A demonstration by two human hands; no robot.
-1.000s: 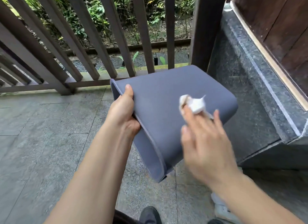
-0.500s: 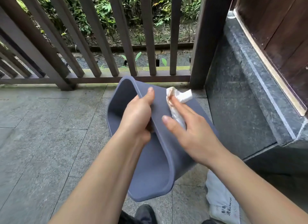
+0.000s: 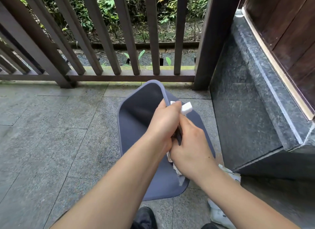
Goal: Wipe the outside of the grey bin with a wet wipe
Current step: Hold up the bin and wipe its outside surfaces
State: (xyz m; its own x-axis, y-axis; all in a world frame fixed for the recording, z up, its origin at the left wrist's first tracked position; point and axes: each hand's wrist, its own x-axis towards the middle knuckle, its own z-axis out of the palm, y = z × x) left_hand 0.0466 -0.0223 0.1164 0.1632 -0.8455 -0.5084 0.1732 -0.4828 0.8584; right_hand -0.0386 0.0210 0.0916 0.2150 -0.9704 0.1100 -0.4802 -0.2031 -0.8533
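Observation:
The grey bin (image 3: 136, 126) is tipped so that its open mouth faces me, just above the stone floor. My left hand (image 3: 163, 124) grips its right rim, fingers curled over the edge. My right hand (image 3: 192, 147) is against the outside of that same right wall and holds the white wet wipe (image 3: 187, 108) there. One end of the wipe sticks out above my left hand; another bit shows under my right wrist. The two hands touch across the rim. The bin's outer right wall is mostly hidden by my hands.
A dark wooden railing (image 3: 129, 41) runs across the back, with a thick post (image 3: 209, 41) at its right end. A dark stone ledge (image 3: 247, 101) and a wooden door stand close on the right. A white bag (image 3: 219, 213) and my shoes (image 3: 144, 216) are at the bottom.
The bin has turned from lying side-up to mouth facing me. My right hand with the wipe slid from the top edge down the right wall towards me.

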